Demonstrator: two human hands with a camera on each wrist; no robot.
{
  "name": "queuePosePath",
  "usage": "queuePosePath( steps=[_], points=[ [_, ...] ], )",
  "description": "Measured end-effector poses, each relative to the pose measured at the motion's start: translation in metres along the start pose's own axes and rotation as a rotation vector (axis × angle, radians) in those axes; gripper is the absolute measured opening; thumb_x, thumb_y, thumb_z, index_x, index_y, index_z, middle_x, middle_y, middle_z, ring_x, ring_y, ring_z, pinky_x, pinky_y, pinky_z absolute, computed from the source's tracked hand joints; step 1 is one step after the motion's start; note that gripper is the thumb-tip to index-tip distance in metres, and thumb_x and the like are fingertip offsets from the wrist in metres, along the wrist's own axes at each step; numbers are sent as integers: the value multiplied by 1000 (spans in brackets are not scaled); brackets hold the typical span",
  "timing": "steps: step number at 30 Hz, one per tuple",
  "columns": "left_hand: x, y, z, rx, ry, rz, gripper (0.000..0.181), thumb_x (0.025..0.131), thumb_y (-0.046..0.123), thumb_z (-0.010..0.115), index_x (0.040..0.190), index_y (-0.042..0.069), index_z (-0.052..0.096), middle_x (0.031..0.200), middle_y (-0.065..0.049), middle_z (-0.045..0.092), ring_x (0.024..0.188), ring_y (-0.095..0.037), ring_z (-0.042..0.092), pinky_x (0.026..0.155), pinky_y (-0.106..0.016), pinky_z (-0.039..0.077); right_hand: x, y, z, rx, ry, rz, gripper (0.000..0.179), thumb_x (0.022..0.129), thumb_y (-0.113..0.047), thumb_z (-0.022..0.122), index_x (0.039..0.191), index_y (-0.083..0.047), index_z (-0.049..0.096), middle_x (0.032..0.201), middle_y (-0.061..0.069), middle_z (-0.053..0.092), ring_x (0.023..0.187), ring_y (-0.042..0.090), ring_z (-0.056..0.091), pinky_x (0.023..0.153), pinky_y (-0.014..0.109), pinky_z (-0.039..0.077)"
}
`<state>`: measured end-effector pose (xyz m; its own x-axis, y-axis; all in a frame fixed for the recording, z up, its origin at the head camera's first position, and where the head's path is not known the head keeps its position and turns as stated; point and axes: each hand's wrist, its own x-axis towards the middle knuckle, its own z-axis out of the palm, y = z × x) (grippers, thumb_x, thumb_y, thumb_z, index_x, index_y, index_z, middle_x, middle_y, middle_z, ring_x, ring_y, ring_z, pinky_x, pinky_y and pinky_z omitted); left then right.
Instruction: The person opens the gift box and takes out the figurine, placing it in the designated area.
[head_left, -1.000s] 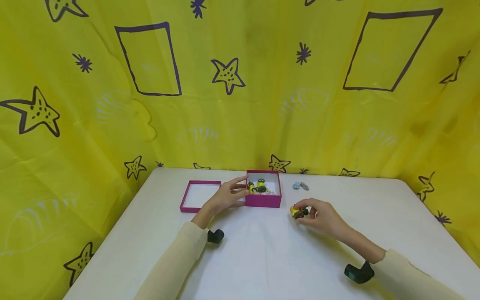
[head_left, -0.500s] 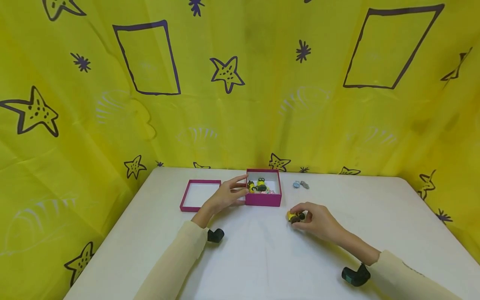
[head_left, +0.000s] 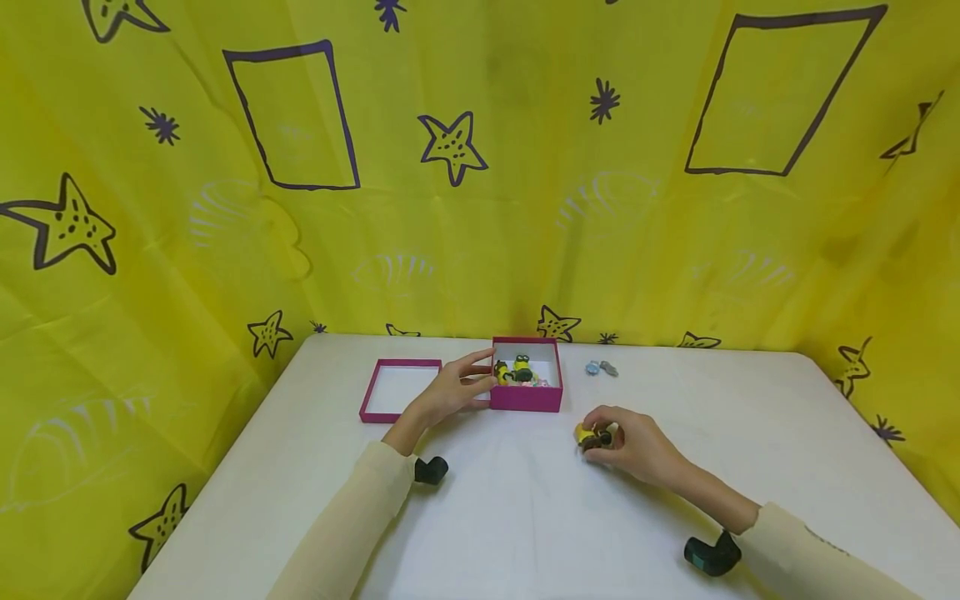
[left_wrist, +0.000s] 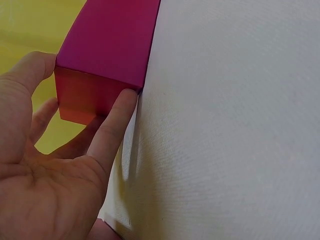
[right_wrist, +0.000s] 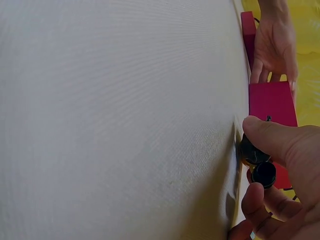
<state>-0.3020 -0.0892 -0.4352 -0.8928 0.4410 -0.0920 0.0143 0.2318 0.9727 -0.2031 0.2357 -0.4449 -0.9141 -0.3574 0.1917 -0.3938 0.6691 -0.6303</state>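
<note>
A magenta box stands without its lid, white inside. Several small items lie in it, among them a yellow minion figure and another yellow and dark figure. My left hand holds the box by its left side, fingers and thumb spread across that wall in the left wrist view. To the front right of the box, my right hand pinches a yellow minion figure with dark parts between thumb and fingers, low over the table. My fingers partly hide this figure in the right wrist view.
The magenta lid lies inside up left of the box, partly behind my left hand. Two small blue and grey pieces lie right of the box. A yellow curtain rises behind the white table.
My right hand has moved slightly left and nearer to me with the minion figure, then stayed almost still. The left hand and the box keep their places.
</note>
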Motion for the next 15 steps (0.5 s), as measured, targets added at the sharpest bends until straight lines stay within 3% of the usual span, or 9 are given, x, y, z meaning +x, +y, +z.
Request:
queuePosePath(
  steps=[15],
  points=[
    [1,-1,0,-10,4,4,66,100,20,69,159,25,41,152,-14,48,133,-36,54,90,-41,60,-2,-1,2,7,9,-3,31,82,-16,88,105,-17,68,102,0,72,62,8,47,54,22,44]
  ],
)
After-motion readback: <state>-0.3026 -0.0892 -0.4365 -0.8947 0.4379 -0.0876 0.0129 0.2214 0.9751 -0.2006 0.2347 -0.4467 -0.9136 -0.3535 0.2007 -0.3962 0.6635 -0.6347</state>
